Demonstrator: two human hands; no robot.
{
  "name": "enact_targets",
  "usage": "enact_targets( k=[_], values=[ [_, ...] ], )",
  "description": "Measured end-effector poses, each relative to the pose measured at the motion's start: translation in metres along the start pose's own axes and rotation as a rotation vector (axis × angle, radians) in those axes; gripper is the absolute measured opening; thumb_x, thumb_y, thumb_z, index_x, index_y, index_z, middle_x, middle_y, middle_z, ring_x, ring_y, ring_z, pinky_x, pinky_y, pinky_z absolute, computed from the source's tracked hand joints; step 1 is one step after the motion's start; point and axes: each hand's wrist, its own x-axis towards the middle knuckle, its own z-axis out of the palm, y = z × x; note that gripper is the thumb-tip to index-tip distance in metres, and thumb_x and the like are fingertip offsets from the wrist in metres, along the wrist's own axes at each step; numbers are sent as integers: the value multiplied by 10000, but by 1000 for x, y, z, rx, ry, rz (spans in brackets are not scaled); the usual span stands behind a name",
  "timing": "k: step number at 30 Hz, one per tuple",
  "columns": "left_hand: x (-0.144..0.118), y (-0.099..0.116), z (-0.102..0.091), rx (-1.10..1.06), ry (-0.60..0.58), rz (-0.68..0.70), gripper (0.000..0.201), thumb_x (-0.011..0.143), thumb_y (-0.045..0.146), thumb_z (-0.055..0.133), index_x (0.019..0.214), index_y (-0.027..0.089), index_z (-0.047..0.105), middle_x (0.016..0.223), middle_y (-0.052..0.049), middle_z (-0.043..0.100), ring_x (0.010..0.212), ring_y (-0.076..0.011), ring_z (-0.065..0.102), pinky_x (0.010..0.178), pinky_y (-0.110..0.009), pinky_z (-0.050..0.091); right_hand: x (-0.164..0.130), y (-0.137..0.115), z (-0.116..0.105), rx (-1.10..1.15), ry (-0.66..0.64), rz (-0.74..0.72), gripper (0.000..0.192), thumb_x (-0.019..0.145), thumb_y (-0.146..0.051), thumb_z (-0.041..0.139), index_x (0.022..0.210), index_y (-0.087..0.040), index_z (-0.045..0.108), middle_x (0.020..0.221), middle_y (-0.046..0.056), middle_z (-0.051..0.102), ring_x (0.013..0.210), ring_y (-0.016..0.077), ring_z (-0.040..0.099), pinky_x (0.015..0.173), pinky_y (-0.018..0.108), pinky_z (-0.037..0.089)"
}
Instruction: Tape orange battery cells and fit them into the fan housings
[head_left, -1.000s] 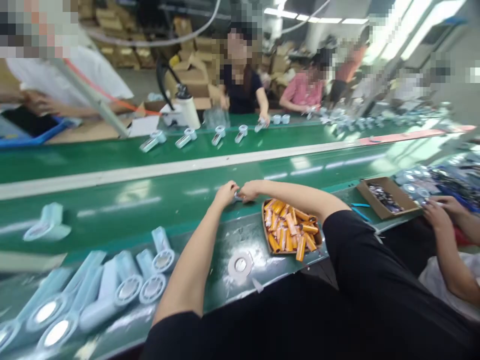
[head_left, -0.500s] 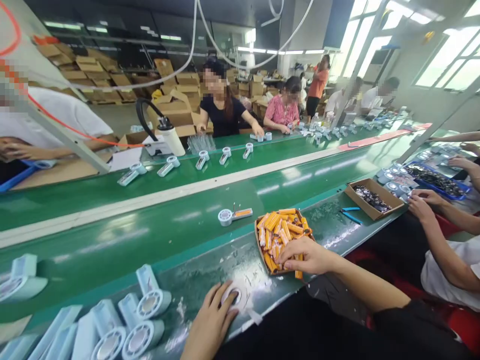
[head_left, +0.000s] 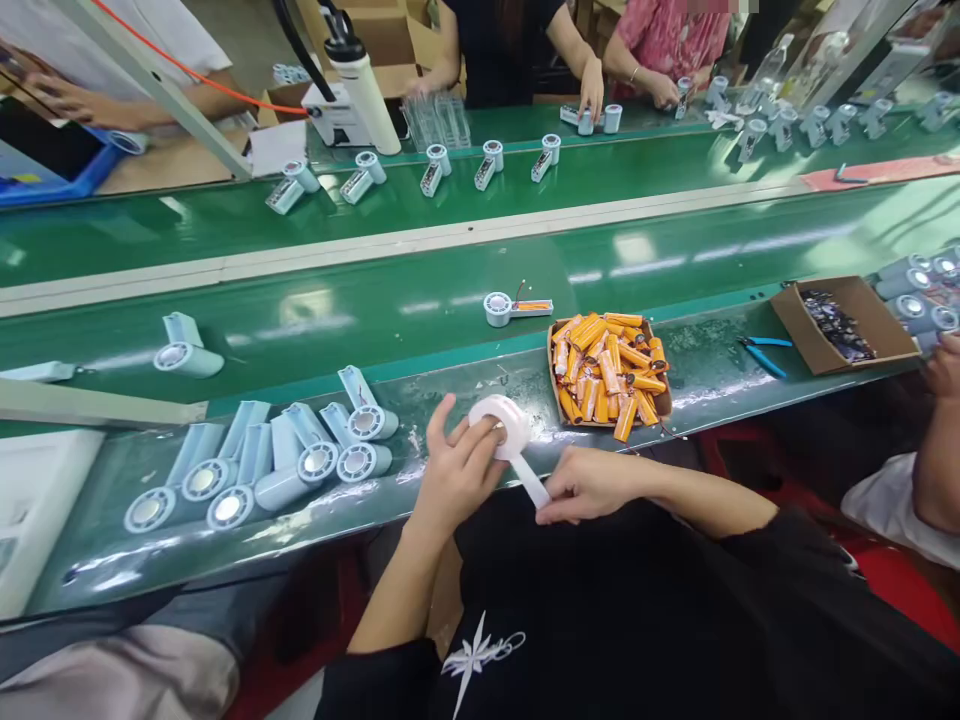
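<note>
A roll of white tape (head_left: pixel 517 425) is held up over the bench's near edge. My left hand (head_left: pixel 459 470) grips it, with fingers through the core and the thumb raised apart. A short strip runs from the roll down to my right hand (head_left: pixel 589 485), whose thumb and fingers pinch its end. Just beyond my right hand is a carton of orange wrapped battery cells (head_left: pixel 607 370). On the belt past it lies a light-blue fan housing (head_left: pixel 498 308) with an orange cell in its handle. Several light-blue housings (head_left: pixel 315 462) are clustered left of my left hand.
Blue-handled cutters (head_left: pixel 766 355) and a cardboard box of small dark parts (head_left: pixel 889 345) are to the right. A green conveyor belt (head_left: pixel 337 320) crosses ahead. Co-workers sit opposite and at the right, beside more fan housings (head_left: pixel 435 170). A white machine part (head_left: pixel 45 510) stands at left.
My left hand has lifted the tape roll off the bench. My right hand has left the battery carton and now pulls the tape's end. The view has tilted downward.
</note>
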Motion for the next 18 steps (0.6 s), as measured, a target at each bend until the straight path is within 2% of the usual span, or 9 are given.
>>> enact_targets(
  k=[2,3,5,7,8,11,13,15,18],
  values=[
    [-2,-7,-1,33,-4,-26,256,980,92,673,1227,158,689,1207,-148,769,1600,-451,414,1185,-680,551,-4,-2,-13,-137,-111,-20,347,1057,-425,735,824,-181,815,589,-23,699,515,101,602,552,226,398],
    [-4,-9,-1,45,-19,-43,265,980,79,665,1234,151,686,1223,-155,768,1603,-455,409,1193,-697,537,-9,-2,-25,-216,-85,-10,320,1048,-453,747,891,-191,843,614,-18,715,535,111,612,563,238,404],
    [-8,-10,-1,46,-43,-77,276,983,72,658,1247,149,684,1256,-164,764,1606,-456,404,1198,-705,529,-21,1,-60,-380,152,17,321,1074,-483,695,1086,-212,868,803,26,809,686,153,698,671,266,488],
    [-10,-7,2,26,-49,-94,287,987,74,648,1258,159,685,1270,-161,763,1603,-448,413,1209,-710,519,-29,10,-103,-554,477,48,341,1124,-414,584,1231,-221,844,1099,86,847,952,213,752,901,346,558],
    [-10,-5,5,14,-50,-98,291,989,75,644,1263,164,687,1273,-158,764,1601,-446,416,1217,-717,510,-30,17,-125,-651,566,72,338,1124,-364,561,1267,-224,834,1204,105,832,1059,245,741,1002,406,551],
    [-5,1,14,-12,-61,-100,314,991,84,642,1286,173,700,1286,-157,765,1598,-449,416,1215,-729,513,-25,40,-177,-843,476,207,266,1027,-272,675,1217,-220,854,1270,129,798,1146,309,699,1112,528,514],
    [-2,2,20,-27,-75,-105,335,987,91,643,1302,181,713,1306,-160,759,1611,-456,398,1179,-703,557,-18,53,-195,-861,363,262,213,957,-261,763,1133,-215,873,1245,131,788,1147,322,688,1122,546,512],
    [1,3,23,-39,-78,-101,340,986,91,641,1306,177,719,1317,-167,754,1622,-457,380,1144,-669,598,-15,59,-201,-819,346,232,171,952,-298,777,1067,-215,874,1210,122,788,1146,312,686,1134,537,513],
    [4,2,22,-48,-56,-84,327,989,81,643,1296,164,719,1308,-170,756,1623,-449,372,1138,-646,614,-17,56,-197,-584,540,140,289,1031,-459,699,1076,-211,839,1140,104,800,1076,264,713,1077,478,557]
  ],
)
